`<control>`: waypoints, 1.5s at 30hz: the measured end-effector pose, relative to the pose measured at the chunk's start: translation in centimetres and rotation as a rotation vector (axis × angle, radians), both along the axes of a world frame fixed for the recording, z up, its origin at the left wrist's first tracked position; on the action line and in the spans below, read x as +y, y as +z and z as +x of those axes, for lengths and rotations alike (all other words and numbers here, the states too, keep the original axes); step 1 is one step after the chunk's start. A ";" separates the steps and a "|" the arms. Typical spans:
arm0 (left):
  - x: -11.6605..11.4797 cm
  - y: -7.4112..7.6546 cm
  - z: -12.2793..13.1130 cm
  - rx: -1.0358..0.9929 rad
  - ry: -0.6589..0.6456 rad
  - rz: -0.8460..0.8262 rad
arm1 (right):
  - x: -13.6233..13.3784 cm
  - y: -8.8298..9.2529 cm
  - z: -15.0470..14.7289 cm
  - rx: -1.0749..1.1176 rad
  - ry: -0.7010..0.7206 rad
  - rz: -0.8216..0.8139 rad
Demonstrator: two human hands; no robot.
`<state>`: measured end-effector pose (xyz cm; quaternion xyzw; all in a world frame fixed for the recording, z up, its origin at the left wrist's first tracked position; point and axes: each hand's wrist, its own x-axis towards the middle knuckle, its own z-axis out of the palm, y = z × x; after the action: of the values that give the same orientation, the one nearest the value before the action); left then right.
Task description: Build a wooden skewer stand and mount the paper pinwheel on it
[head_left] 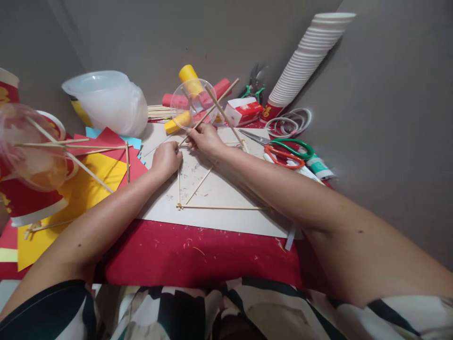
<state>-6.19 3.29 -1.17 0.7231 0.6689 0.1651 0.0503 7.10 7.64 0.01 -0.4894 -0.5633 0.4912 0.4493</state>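
Note:
A frame of thin wooden sticks (226,208) lies on the white board, its near left corner bound. Two more sticks rise from it and cross above the far side. My left hand (165,161) is closed at the frame's far left corner, fingertips pinched there. Beside it, my right hand (207,138) pinches the lower part of a slanted wooden stick (226,94). My fingers hide the joint at that corner. Behind the hands, a clear round plastic piece (177,101) stands among yellow and red paper rolls (190,74).
Scissors (288,147), a red box (246,111), coiled wire (290,123) and a tall stack of paper cups (307,59) stand right. Left are plastic bowls (109,101), coloured paper (95,174) and another stick structure (88,171) with cups. The white board (159,208) rests on red cloth (159,255).

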 end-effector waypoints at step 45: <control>0.1 2.4 -0.5 -0.171 0.000 0.078 | -0.2 0.8 1.6 0.000 0.068 -0.025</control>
<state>-6.70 3.35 1.24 0.7076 0.6552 0.2524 0.0790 8.72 7.49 0.79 -0.4756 -0.5736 0.5131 0.4261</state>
